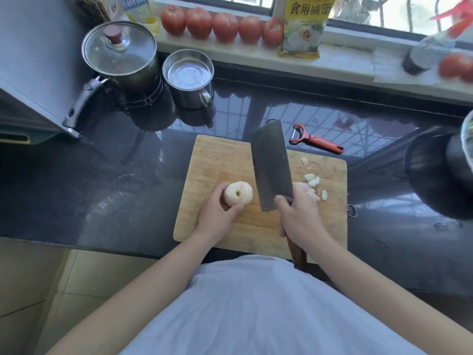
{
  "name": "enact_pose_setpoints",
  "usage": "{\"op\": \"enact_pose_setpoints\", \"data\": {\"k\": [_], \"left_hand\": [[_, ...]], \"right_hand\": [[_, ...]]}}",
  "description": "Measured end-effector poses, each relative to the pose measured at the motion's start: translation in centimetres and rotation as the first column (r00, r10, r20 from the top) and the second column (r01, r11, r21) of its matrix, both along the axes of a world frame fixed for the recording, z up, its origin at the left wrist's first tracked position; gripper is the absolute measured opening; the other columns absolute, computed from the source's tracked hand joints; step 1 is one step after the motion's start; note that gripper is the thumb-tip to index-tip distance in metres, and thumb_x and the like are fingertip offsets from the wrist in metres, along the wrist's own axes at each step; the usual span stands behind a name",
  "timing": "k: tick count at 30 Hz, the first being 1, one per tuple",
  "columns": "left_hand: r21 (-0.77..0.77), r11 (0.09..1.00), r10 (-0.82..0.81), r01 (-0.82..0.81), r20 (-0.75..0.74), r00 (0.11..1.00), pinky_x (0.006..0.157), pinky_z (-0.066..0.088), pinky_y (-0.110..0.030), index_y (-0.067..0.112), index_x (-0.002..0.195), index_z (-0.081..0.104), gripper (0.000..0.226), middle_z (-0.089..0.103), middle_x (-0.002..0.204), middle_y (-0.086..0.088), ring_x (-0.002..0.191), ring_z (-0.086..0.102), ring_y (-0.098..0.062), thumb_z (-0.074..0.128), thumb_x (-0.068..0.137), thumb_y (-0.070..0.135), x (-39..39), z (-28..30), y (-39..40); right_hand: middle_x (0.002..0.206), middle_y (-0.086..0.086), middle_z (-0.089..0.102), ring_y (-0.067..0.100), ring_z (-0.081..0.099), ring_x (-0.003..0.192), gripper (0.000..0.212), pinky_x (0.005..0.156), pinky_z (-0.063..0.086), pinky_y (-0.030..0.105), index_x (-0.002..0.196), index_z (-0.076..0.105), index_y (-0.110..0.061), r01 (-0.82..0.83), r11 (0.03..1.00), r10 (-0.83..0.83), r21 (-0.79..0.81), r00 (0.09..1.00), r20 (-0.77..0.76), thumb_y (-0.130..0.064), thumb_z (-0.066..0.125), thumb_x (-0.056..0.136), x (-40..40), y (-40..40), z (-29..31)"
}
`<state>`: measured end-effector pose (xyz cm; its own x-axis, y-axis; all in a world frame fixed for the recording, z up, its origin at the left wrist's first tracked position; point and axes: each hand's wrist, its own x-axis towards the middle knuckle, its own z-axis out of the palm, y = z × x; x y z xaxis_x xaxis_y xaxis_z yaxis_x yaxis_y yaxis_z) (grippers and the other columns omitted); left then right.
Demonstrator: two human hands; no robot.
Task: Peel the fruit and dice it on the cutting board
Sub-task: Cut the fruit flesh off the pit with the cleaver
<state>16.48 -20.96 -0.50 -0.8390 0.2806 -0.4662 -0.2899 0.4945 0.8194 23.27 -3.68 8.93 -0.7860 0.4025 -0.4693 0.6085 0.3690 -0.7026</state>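
On the pale wooden cutting board (220,160), the round, peeled, whitish-pink fruit (238,193) is gripped by the left hand (217,213), while the broad steel cleaver (270,165) is clasped in the right hand (299,216) just beside it. Peeling appears finished, the red-handled peeler (316,139) being laid beyond the board; dicing is judged only begun, with a few cut pieces (313,187) at the board's right.

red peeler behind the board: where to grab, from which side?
Grip the peeler by its long red handle, likely from above: it lies flat on the counter behind the cutting board, blade head pointing left, handle running right. The right hand would suit, but it now holds the cleaver.
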Motion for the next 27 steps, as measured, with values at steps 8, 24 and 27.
{"op": "enact_pose_setpoints", "data": {"k": [8,24,27], "left_hand": [[-0.165,0.964,-0.224,0.207,-0.094,0.970,0.086,0.052,-0.042,0.037,0.108,0.048,0.051,0.061,0.108,0.010,0.105,0.058,-0.020,0.087,0.075,0.034,1.3,-0.6,1.9],[-0.154,0.973,-0.182,0.171,-0.058,0.982,0.090,0.053,-0.050,0.044,0.106,0.047,0.053,0.060,0.104,0.017,0.099,0.060,-0.014,0.083,0.068,0.051,3.3,-0.5,2.8],[-0.165,0.973,-0.173,0.162,-0.058,0.983,0.094,0.051,-0.050,0.042,0.109,0.050,0.053,0.059,0.108,0.018,0.103,0.058,-0.013,0.084,0.069,0.051,3.4,-0.4,2.9]], "right_hand": [[0.079,0.020,0.056,0.017,0.055,0.041,0.008,0.038,0.042,0.024,0.105,0.047,-0.013,0.191,0.975,-0.196,-0.114,0.980,-0.031,-0.018,0.042,0.102,0.1,-0.1,-1.2],[0.067,0.010,0.053,0.015,0.051,0.037,0.015,0.035,0.038,0.021,0.112,0.049,-0.014,0.240,0.958,-0.248,-0.155,0.968,-0.031,-0.010,0.040,0.100,1.5,0.4,-2.9],[0.069,0.010,0.053,0.017,0.051,0.038,0.012,0.038,0.041,0.023,0.107,0.048,-0.017,0.240,0.957,-0.250,-0.163,0.967,-0.042,-0.010,0.040,0.100,1.7,0.2,-2.8]]}}
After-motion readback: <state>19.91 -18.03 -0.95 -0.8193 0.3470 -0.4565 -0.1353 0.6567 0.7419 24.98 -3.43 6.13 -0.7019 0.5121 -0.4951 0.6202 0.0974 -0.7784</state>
